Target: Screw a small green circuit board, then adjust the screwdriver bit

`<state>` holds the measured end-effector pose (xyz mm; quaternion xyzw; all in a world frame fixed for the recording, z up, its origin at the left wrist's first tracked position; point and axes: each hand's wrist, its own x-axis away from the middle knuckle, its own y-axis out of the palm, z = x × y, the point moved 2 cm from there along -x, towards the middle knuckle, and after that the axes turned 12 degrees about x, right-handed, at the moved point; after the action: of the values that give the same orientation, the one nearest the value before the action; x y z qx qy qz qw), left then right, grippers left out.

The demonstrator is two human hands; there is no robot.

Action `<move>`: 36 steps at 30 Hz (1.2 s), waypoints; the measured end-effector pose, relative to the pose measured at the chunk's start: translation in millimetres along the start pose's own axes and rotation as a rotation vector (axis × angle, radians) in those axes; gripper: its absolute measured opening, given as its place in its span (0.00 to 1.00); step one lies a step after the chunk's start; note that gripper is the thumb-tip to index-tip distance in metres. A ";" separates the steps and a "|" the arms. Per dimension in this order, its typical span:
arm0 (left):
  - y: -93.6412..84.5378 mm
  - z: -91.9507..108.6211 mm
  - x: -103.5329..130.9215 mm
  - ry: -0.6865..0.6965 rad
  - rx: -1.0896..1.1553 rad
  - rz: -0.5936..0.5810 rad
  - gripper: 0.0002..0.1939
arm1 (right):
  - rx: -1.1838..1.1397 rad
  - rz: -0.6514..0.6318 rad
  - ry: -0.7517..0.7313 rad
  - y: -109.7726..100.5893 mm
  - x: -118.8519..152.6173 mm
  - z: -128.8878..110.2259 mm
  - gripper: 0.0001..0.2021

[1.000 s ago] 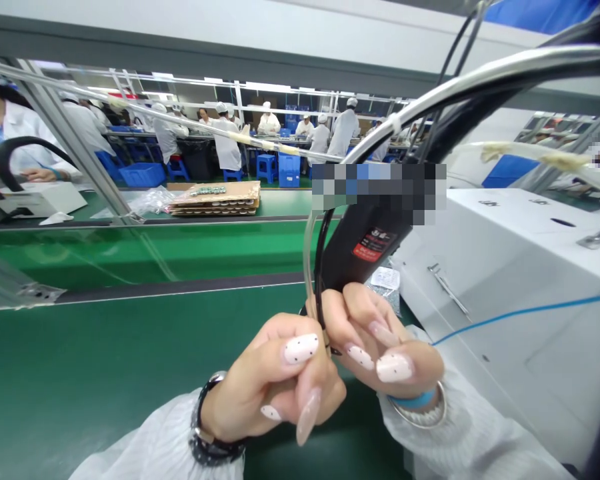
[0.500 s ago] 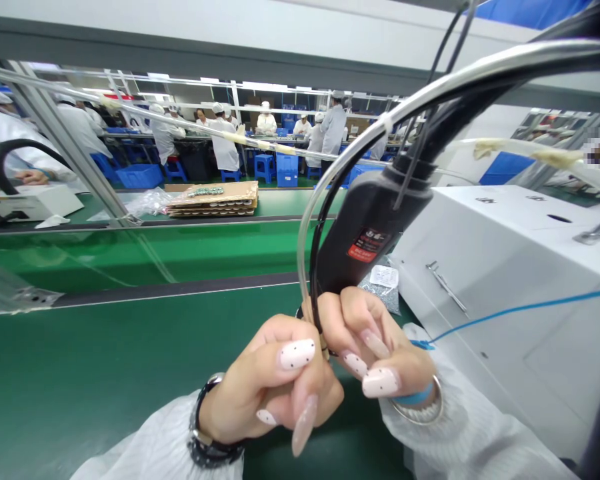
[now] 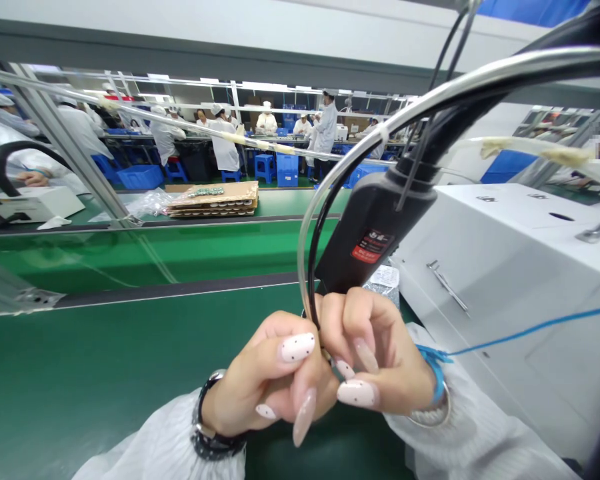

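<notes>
A black electric screwdriver [image 3: 375, 223] with a red label hangs tilted from a thick black cable and a clear tube [image 3: 330, 180]. My right hand [image 3: 375, 353] is wrapped around its lower end, fingers curled tight. My left hand [image 3: 275, 383] presses against the tool's tip from the left, thumb and fingers pinched together there. The tip itself is hidden between my fingers. A blue wrist strap [image 3: 436, 373] with a blue cord [image 3: 530, 328] sits on my right wrist, and a dark watch [image 3: 207, 427] is on my left.
A green conveyor belt [image 3: 105, 360] runs under my hands. A large white box [image 3: 520, 267] stands at the right. Stacked cardboard trays [image 3: 215, 199] lie on the far belt, a white device [image 3: 30, 203] at far left. Several people in white coats work behind.
My right hand has rolled around the tool's lower end, fingers curling further over. The screwdriver shifted slightly. The left hand stays pinched at the tip.
</notes>
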<state>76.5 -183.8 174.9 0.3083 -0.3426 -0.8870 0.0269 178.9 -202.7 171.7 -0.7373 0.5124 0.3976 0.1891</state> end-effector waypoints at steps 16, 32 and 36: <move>-0.4 0.2 4.2 -0.057 -0.017 0.012 0.22 | -0.343 -0.097 0.134 -0.5 0.2 -0.2 0.15; -1.5 -3.8 -1.4 0.024 0.001 0.086 0.21 | -0.242 -0.102 0.179 -8.1 2.6 0.5 0.15; -3.3 -6.2 -4.9 0.030 0.027 0.110 0.21 | -0.172 -0.060 0.202 -9.2 5.4 -1.2 0.15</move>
<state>84.5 -183.6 171.9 0.3028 -0.3703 -0.8748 0.0768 188.6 -203.1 167.1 -0.8022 0.4704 0.3578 0.0844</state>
